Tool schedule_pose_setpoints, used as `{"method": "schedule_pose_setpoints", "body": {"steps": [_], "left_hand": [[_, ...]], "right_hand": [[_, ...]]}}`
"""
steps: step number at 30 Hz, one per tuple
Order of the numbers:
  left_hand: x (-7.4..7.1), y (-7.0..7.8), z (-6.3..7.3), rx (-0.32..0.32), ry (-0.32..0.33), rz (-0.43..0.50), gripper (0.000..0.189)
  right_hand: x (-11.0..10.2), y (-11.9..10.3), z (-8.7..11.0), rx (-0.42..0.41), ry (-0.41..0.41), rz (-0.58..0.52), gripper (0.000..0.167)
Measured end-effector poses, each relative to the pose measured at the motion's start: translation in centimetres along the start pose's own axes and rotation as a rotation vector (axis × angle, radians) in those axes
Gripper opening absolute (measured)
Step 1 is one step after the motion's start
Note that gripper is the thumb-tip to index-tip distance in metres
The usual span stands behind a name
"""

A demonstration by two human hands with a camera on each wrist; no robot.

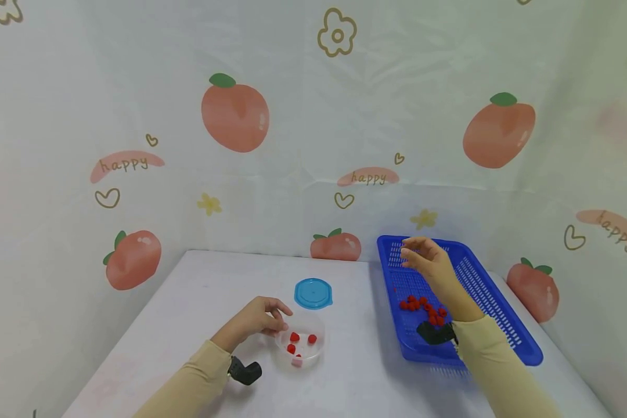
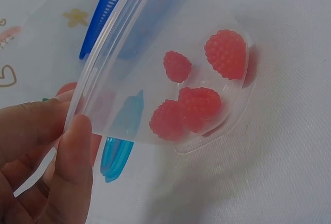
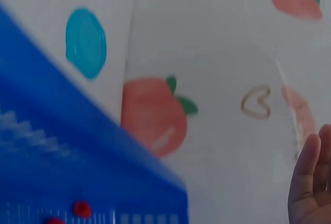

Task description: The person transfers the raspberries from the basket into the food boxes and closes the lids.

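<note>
My left hand (image 1: 261, 316) pinches the rim of a clear plastic bowl (image 2: 129, 115) between thumb and fingers. Several raspberries (image 2: 225, 53) lie at the bottom of the bowl, which stands on the white table. Over the far part of a blue plastic basket (image 1: 470, 278), my right hand (image 1: 431, 264) is raised with its fingers loosely bent. Nothing shows between those fingers, and the right wrist view catches only part of the hand (image 3: 313, 182) at its edge. Beneath the right wrist, more raspberries (image 1: 423, 305) sit on the basket's floor.
A round blue lid (image 1: 313, 293) lies flat on the table (image 1: 347, 348) behind the bowl. The basket stands at the right side of the table. Behind everything hangs a white backdrop (image 1: 292, 186) printed with fruit and hearts.
</note>
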State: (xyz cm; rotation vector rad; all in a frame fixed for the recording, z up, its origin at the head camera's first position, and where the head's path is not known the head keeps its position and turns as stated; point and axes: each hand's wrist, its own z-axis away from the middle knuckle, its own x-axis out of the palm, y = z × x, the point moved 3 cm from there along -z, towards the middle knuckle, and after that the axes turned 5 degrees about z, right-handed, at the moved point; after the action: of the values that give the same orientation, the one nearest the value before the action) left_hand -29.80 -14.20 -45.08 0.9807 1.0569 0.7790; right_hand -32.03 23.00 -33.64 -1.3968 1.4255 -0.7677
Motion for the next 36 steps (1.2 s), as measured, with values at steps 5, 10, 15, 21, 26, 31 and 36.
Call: {"method": "schedule_pose_setpoints", "body": {"steps": [5, 10, 15, 21, 26, 31, 36], "left_hand": [[0.0, 0.1, 0.1, 0.008, -0.007, 0.005, 0.025], [0.0, 0.1, 0.1, 0.005, -0.005, 0.008, 0.025], [0.0, 0.2, 0.1, 0.002, -0.007, 0.010, 0.025], [0.1, 0.2, 0.1, 0.006, -0.001, 0.000, 0.025], [0.1, 0.2, 0.0, 0.003, -0.002, 0.003, 0.025], [0.1, 0.1, -0.1, 0.012, -0.016, 0.021, 0.025], [0.0, 0.0, -0.1, 0.021, -0.022, 0.022, 0.026]], "right_hand": [[-3.0, 1.6, -0.7, 0.076, 0.044, 0.125, 0.017], [-5.1, 3.8, -0.8, 0.139, 0.089, 0.176, 0.026], [-6.8, 6.2, -0.7, 0.197, 0.113, 0.258, 0.047], [-8.4, 8.5, -0.2, 0.307, 0.101, 0.430, 0.046], [-9.3, 9.8, 0.6, 0.422, 0.034, 0.491, 0.042], [-9.7, 10.5, 1.3, 0.528, -0.093, 0.481, 0.039], [-9.3, 10.5, 1.6, 0.566, -0.178, 0.452, 0.042]]}}
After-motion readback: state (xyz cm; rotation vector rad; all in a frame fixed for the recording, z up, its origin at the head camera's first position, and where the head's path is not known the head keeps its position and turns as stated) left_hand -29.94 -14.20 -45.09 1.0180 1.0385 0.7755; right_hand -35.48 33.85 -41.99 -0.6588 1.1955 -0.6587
